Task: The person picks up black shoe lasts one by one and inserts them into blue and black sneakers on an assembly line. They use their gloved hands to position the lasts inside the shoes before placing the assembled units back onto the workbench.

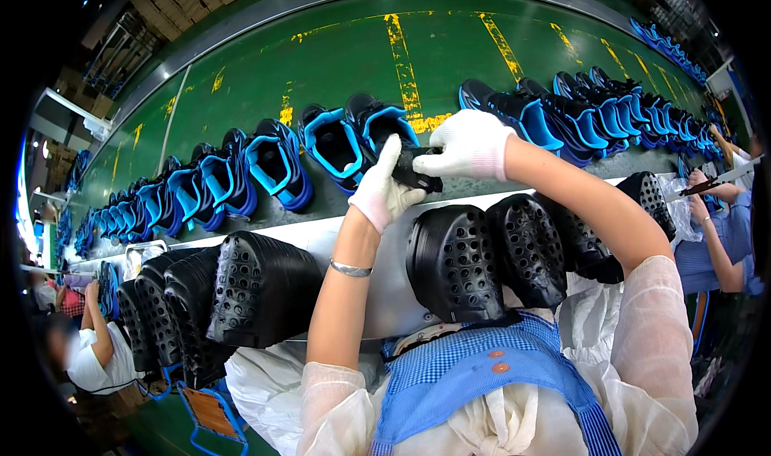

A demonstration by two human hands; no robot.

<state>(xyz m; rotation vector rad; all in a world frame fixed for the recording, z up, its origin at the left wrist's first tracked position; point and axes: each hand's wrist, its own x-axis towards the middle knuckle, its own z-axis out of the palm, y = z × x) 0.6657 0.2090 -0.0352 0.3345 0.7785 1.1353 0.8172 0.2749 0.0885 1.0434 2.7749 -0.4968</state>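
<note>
Both my hands wear white knit gloves and meet at the near edge of the green conveyor belt. My left hand (382, 188) grips a small black piece (421, 171) from the left, its fingers bent around it. From the right, my right hand (467, 146) pinches the upper part of the same piece between thumb and fingers. Its exact kind is hard to make out, being dark and partly covered. Just beyond my hands stands a black shoe (384, 121) with bright blue lining, partly hidden by them. Another such shoe (331, 138) sits to its left.
Nested stacks of black moulded pieces with round dimples (459, 259) lie along the near ledge, with another stack (261, 291) to the left. A long row of black-and-blue shoes (554, 118) lines the belt (345, 62). Co-workers sit at far left and far right.
</note>
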